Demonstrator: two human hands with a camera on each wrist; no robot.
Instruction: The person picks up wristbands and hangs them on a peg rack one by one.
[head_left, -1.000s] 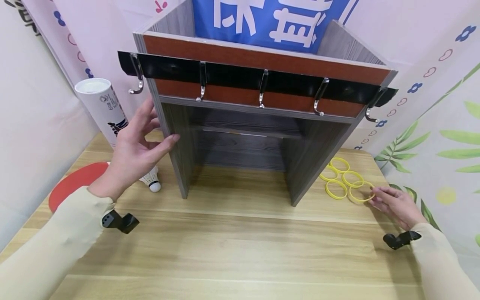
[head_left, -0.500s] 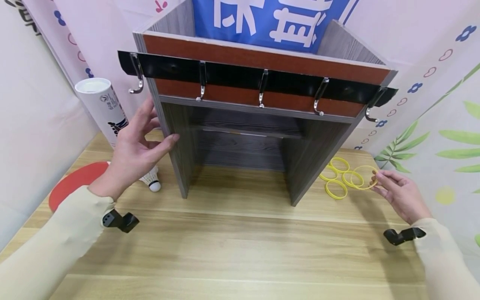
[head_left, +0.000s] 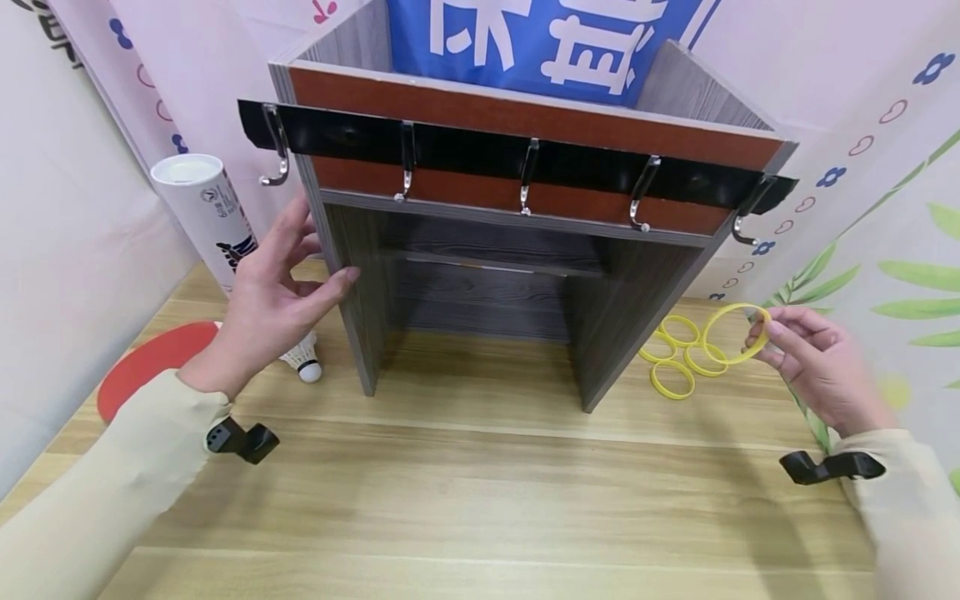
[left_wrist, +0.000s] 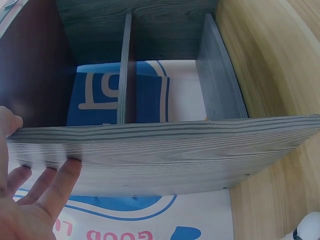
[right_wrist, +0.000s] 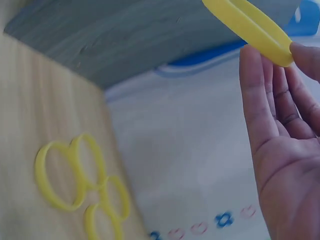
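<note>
A grey wood-grain shelf (head_left: 630, 312) with a red-brown front board stands on the table. Across the board runs a black rail (head_left: 468, 150) with several silver hooks. My left hand (head_left: 273, 296) grips the shelf's left side panel, thumb at its front inner edge and fingers against the outside, as the left wrist view also shows. To the right of the shelf, my right hand (head_left: 821, 367) pinches a yellow ring (right_wrist: 240, 24) between thumb and fingers, raised above the table. Several more yellow rings (right_wrist: 45, 187) lie grouped on the tabletop beside the shelf.
At the left stand a white tube (head_left: 191, 200), a shuttlecock (head_left: 306, 367) and a red paddle (head_left: 153, 367), the paddle partly behind my left arm. Printed curtains (head_left: 847, 75) close off the back and sides. Wooden tabletop (head_left: 450, 500) spreads in front of the shelf.
My right hand has lifted the yellow ring off the table beside the other rings and moved it up and slightly right. The left hand stays on the shelf panel.
</note>
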